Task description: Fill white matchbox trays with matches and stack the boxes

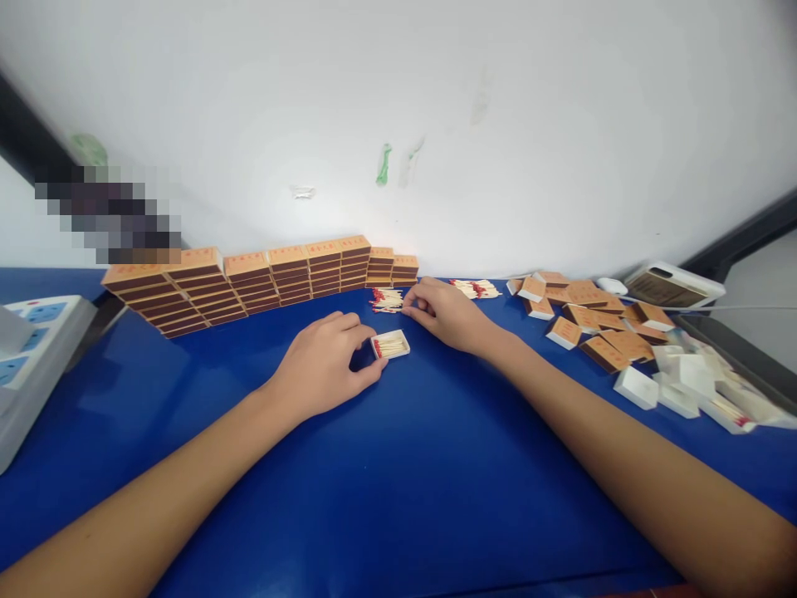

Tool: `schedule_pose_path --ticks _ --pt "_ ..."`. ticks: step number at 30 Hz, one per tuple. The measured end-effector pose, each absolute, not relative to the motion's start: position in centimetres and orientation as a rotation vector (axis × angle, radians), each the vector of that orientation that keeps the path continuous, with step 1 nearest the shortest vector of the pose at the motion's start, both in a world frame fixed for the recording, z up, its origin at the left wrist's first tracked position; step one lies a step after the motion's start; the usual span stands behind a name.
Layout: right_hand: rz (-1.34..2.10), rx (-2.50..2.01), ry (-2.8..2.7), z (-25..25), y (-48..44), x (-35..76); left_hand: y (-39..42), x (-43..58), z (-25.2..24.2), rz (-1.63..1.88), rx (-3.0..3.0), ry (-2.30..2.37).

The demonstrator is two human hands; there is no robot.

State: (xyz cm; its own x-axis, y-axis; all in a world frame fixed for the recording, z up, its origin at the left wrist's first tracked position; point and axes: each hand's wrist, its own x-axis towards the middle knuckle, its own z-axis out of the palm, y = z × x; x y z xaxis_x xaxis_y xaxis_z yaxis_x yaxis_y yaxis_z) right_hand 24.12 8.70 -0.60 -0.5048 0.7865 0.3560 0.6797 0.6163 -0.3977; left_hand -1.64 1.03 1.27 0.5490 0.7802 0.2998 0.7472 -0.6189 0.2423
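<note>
A small white matchbox tray point(406, 342) lies on the blue table, partly filled with red-tipped matches point(391, 346). My left hand point(327, 361) has its thumb and index finger at the left end of that tray, gripping it. Just behind it is a loose pile of matches point(387, 300). My right hand point(445, 314) reaches to the right edge of this pile with thumb and fingertips pinched together; whether a match is between them is too small to make out. A second match pile point(476, 288) lies beyond my right wrist.
Stacked orange-and-brown matchboxes point(286, 276) line the wall from the left to the middle. Scattered matchbox sleeves point(582, 293) and white trays point(636, 388) lie at the right, near a white phone-like object point(676, 284). A power strip point(43, 332) stands at the left edge.
</note>
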Motion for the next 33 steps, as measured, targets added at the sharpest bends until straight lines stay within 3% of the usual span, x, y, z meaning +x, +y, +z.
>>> schedule_pose_path --ticks 19,33 --pt "0.313 -1.356 -2.581 2.3 5.0 26.1 1.1 -1.6 1.2 0.592 2.688 1.326" --pt "0.258 -1.214 -2.579 3.9 2.3 23.8 1.0 -1.5 1.1 0.613 2.709 1.304"
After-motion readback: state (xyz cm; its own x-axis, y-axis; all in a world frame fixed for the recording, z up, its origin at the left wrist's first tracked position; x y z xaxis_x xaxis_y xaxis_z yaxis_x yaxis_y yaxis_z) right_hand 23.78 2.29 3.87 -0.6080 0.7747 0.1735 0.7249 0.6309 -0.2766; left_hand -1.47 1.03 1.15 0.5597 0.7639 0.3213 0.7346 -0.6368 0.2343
